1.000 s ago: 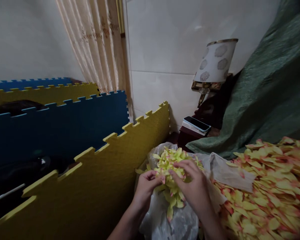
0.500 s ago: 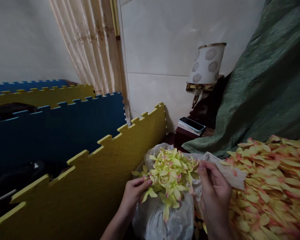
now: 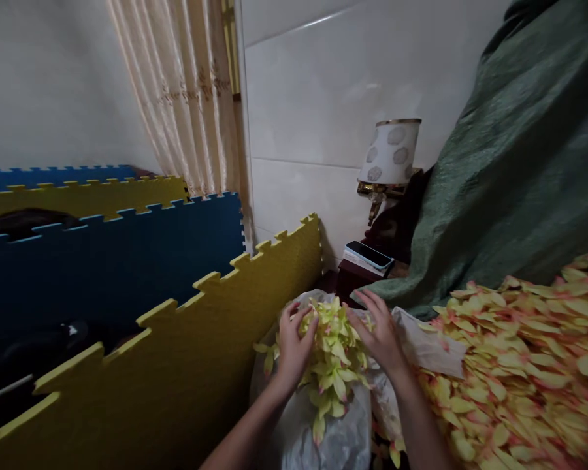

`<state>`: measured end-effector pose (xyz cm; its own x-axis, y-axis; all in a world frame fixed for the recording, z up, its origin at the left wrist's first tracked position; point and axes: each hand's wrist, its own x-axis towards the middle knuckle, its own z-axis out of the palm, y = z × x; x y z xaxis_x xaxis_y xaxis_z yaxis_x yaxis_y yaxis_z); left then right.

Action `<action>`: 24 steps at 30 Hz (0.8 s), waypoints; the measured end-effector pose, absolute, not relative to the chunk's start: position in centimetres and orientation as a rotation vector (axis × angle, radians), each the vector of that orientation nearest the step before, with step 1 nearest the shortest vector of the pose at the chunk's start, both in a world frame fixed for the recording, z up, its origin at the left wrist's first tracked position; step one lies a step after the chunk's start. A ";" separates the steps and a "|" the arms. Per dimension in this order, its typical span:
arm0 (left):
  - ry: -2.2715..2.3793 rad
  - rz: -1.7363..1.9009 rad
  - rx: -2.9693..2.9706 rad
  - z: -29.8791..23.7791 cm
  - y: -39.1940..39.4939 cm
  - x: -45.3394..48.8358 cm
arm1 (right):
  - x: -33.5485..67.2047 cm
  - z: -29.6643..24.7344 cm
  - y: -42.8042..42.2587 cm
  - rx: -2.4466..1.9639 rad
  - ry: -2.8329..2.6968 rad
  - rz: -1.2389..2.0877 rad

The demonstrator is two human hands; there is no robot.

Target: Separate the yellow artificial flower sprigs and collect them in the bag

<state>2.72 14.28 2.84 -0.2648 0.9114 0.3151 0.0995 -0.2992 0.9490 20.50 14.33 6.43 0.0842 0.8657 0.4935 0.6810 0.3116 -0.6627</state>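
A heap of yellow-green artificial flowers with pink tips (image 3: 334, 356) sits in the mouth of a clear plastic bag (image 3: 323, 434) at the bottom centre. My left hand (image 3: 294, 343) presses on the left side of the heap with its fingers spread over the flowers. On the right side, my right hand (image 3: 379, 333) cups the heap with stretched fingers. Both hands enclose the flowers between them. A large spread of loose yellow and pink petals (image 3: 514, 365) lies to the right.
Yellow foam mats (image 3: 176, 372) and blue foam mats (image 3: 112, 261) stand on edge at the left. A phone (image 3: 370, 254) lies on a small dark stand by a lamp (image 3: 389, 160). Green cloth (image 3: 509, 183) drapes at the right. A curtain (image 3: 186, 98) hangs behind.
My right hand has left the bag's edge and come back onto the heap. My left hand has risen from the lower edge onto the flowers' left side.
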 end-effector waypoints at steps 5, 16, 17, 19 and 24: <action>1.346 1.474 1.522 0.3 13.5 3.5 | 19.7 3.6 14.7 -1.531 -1.605 0.452; 1.336 1.366 1.528 0.4 12.6 4.7 | 16.9 1.6 14.8 -1.495 -1.526 0.575; 1.317 1.381 1.507 0.5 12.5 4.9 | 16.7 1.5 14.8 -1.480 -1.510 0.595; 1.294 1.410 1.471 0.5 12.5 5.4 | 16.2 1.2 14.9 -1.456 -1.471 0.627; 1.287 1.456 1.411 0.0 13.5 6.2 | 14.8 1.1 15.2 -1.434 -1.365 0.658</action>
<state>6.23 13.49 0.01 -0.1382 0.9563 0.2578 0.1380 -0.2392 0.9611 14.83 15.20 1.15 0.2121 0.9459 0.2457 0.3973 0.1463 -0.9060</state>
